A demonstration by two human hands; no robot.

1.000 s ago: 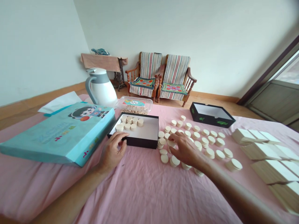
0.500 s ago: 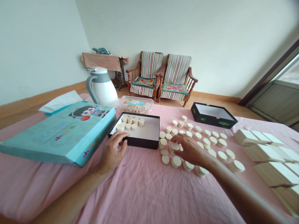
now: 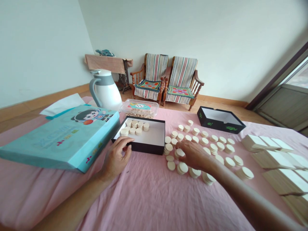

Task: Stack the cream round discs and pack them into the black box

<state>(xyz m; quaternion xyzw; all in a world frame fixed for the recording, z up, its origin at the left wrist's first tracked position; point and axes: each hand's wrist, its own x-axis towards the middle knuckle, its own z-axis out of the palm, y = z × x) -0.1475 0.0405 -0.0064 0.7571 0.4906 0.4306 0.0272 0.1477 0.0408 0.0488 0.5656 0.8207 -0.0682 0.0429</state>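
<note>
My left hand is at the near left corner of a black box with a white inside, its fingers bent over the rim and its thumb against the outer wall. Several stacks of round wooden discs stand in the left part of that box. On the cloth to the right, my right hand has its thumb and fingers around a stack of wooden discs. Many more disc stacks surround it, partly hidden by the hand and forearm.
A light-blue cartoon box lies at the left. Behind are a white and grey jug and a clear plastic tub. A second black box stands at the back right. Stacked wooden squares line the right of the pink cloth.
My right hand has lowered slightly, and its fingers have closed in around a disc stack. My left hand stays at the box corner. The view has shifted a little.
</note>
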